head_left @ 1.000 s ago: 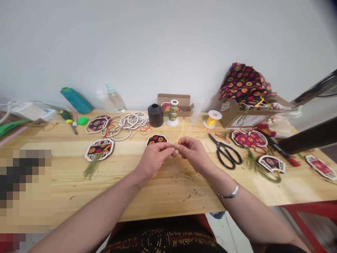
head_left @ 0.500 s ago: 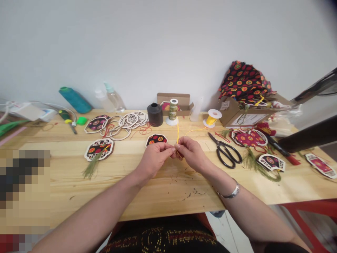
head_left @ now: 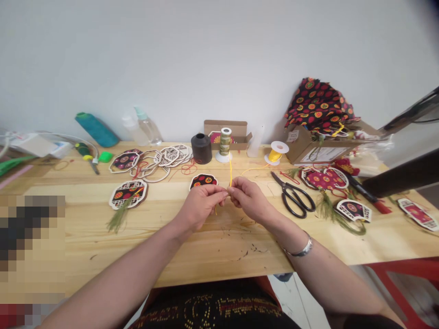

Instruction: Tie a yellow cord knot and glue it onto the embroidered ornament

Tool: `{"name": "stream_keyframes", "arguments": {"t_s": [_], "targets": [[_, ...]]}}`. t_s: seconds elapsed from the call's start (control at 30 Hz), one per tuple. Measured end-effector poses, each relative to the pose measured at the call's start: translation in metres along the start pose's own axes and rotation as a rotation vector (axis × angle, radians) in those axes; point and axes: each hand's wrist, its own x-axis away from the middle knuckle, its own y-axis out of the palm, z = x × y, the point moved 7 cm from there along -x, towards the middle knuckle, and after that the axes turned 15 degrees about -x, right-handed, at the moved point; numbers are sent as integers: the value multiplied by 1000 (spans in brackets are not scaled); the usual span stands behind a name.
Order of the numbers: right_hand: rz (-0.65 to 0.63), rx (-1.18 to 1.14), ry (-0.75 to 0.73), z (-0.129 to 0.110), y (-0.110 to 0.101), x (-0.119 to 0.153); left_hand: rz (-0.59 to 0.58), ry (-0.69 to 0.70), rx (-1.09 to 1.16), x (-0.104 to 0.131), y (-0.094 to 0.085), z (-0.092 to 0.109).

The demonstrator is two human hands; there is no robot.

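My left hand [head_left: 205,204] and my right hand [head_left: 247,197] meet fingertip to fingertip above the wooden table, both closed in a pinch on a yellow cord [head_left: 231,171]. The cord rises from between the fingers toward the spool stand [head_left: 225,145], and a short end shows below my left fingertips. Partly behind my left hand lies a black patterned piece with a pale rim [head_left: 203,180]. A yellow spool [head_left: 275,153] trails a thin strand toward my right hand. Black scissors [head_left: 293,196] rest to the right of that hand.
A black thread cone [head_left: 201,148] and small open carton [head_left: 240,131] stand at the back. Pale lattice frames [head_left: 176,156] and a tasselled ornament [head_left: 128,194] lie left. On the right are a cardboard box [head_left: 322,148] with patterned cloth, more ornaments [head_left: 353,211] and a black post [head_left: 404,176].
A short yellow end now shows below my left fingertips. Both hands keep pinching at nearly the same place, and the view has shifted very slightly.
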Motion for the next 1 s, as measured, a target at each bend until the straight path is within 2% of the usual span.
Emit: {"name": "stream_keyframes", "arguments": {"t_s": [0.17, 0.33, 0.53, 0.73, 1.0], "targets": [[-28, -37, 92, 7, 2, 0, 37, 41, -93, 1, -2, 5], [-4, 163, 10, -2, -3, -1, 18, 30, -127, 2, 0, 5], [11, 223, -34, -8, -8, -2, -64, -47, 24, 1, 4, -3], [15, 99, 23, -3, -8, -2, -69, -42, 59, 1, 4, -1], [-79, -284, 219, 7, 0, 1, -64, -37, 69, 1, 2, 1]]}}
